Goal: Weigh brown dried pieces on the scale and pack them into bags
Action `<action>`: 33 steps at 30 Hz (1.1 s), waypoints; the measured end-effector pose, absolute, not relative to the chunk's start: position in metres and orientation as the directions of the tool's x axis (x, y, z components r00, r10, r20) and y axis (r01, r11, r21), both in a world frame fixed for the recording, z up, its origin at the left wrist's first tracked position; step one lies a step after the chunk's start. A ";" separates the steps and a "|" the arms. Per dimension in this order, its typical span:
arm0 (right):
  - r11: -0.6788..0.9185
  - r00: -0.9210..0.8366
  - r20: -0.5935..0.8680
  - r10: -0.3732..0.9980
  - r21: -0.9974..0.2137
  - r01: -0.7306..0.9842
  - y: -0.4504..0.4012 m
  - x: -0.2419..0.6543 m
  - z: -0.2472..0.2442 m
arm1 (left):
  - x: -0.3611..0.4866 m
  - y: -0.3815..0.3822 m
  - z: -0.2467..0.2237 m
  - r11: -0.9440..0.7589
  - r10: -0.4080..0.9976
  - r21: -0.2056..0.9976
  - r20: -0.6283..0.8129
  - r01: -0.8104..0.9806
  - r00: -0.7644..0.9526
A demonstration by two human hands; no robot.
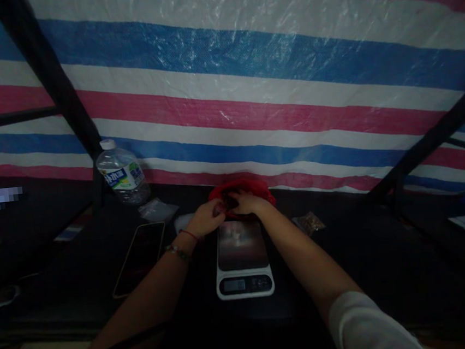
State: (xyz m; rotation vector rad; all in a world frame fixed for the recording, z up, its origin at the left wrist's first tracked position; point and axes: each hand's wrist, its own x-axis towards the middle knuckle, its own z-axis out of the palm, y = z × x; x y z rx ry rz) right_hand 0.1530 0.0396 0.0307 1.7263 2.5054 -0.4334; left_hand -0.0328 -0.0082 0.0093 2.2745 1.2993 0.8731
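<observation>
A red plastic bag (264,188) lies open behind a white kitchen scale (245,287) that has a dark shiny plate and a small display. At the bag's near left edge, my left hand (209,218) is closed on the red plastic. My right hand (246,202) reaches into the bag's mouth with curled fingers; what they hold, if anything, is too dark to make out. Both forearms pass beside the scale, one on each side. The scale's plate bears nothing I can make out apart from reflections.
Left of my arms lie a phone (142,257) and clear plastic bags (157,210), with a large plastic bottle (121,177) behind. A small packet of brownish bits (311,223) lies to the right. Dark metal bars (47,71) slant before a striped tarp (247,69).
</observation>
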 end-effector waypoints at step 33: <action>0.486 -0.524 -0.126 0.843 -0.243 0.840 0.029 0.174 0.041 | -0.059 -0.035 0.050 -0.637 0.753 0.587 0.333 0.500 0.567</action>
